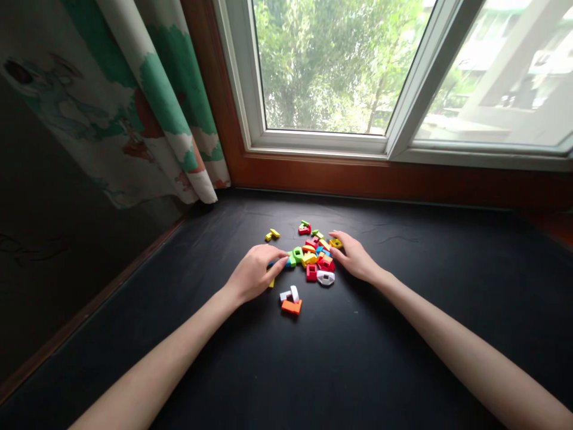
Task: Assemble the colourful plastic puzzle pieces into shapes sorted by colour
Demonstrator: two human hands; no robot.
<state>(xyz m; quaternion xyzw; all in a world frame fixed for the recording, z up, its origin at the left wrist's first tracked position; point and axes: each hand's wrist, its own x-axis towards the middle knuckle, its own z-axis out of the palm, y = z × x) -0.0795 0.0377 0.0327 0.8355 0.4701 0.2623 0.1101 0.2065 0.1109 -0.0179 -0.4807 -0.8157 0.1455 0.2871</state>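
A loose heap of small plastic building blocks (313,257) in red, yellow, green, blue, white and orange lies in the middle of the black tabletop. My left hand (255,273) rests at the heap's left side, fingertips against a green block (295,255) and over a blue block (274,263). My right hand (353,257) lies at its right side, fingers beside a yellow block (335,243). Neither hand visibly holds anything. Nearer me sit a white block (289,294) and an orange block (291,307). A yellow piece (271,235) lies apart at the far left.
The black tabletop (403,334) runs to a brown wooden window frame (358,176) at the far side. A patterned curtain (156,107) hangs at the left, above a dark wall (58,239). Trees show through the window (331,65).
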